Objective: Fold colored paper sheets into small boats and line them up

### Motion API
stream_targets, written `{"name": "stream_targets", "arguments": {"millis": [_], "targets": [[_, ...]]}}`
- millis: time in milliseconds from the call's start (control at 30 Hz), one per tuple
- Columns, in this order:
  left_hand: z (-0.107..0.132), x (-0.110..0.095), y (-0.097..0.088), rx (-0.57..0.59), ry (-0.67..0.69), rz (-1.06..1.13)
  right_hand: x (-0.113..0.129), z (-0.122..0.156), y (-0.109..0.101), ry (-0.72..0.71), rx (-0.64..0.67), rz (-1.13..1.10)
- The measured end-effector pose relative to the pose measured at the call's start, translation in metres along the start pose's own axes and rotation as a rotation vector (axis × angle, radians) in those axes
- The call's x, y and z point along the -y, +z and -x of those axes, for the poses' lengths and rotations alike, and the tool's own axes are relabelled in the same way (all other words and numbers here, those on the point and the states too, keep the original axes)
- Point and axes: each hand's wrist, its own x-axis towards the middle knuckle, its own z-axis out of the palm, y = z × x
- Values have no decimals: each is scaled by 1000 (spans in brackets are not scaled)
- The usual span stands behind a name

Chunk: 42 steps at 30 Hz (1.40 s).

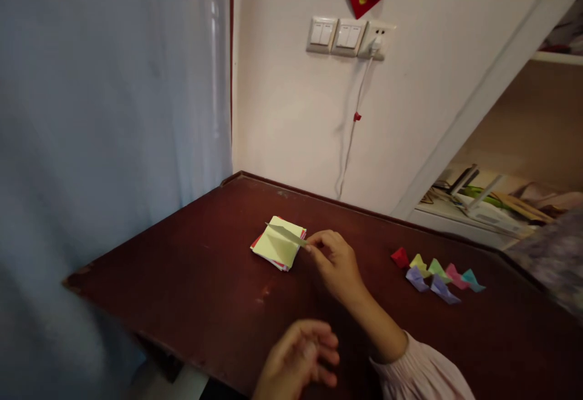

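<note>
With the sheet pick-up in hand, the right hand (334,260) has its fingers (314,243) pinched on the top sheet (285,234), one edge raised off the stack (273,253) mid-desk (182,278), the left hand (296,357) hovers loosely curled and empty, and the sheet likely needs lifting clear without dragging the stack.

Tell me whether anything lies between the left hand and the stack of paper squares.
Nothing visible: only bare table lies between the left hand and the paper stack. The right hand is at the stack's right edge, fingers pinching the lifted yellow sheet; the folded pieces lie further right.
</note>
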Motion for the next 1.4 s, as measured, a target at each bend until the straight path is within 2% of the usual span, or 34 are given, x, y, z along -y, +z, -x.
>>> {"name": "stream_targets", "arguments": {"millis": [100,167,200,267,333,433,567,667,767,933,1100,1267,1400], "targets": [[-13,-24,11,-140,-28,284,4,33,-31,-70,-38,-57],[-19,-39,21,-163,-21,381,7,62,-45,-179,-93,-46],[-22,-44,27,-160,-14,391,9,77,-50,-230,-132,-9],[-24,-49,38,-187,-113,360,12,103,-56,-286,-202,42],[-25,-45,47,-285,-160,277,14,123,-59,-278,-235,42],[-27,-34,57,-417,-183,119,12,142,-63,-115,-242,-105],[-30,-24,65,-458,-197,21,3,156,-69,333,-303,-409],[-31,-22,70,-458,-207,0,-2,159,-71,540,-329,-733],[-30,-20,74,-431,-233,2,-1,159,-70,632,-322,-910],[-29,-15,77,-309,-282,-31,0,158,-72,631,-281,-785],[-31,-18,73,-138,-39,-232,-3,157,-83,587,-371,-681],[-31,-23,74,-115,73,-488,0,156,-92,576,-368,-619],[-29,-22,71,-112,82,-564,3,157,-94,560,-331,-602]]}}
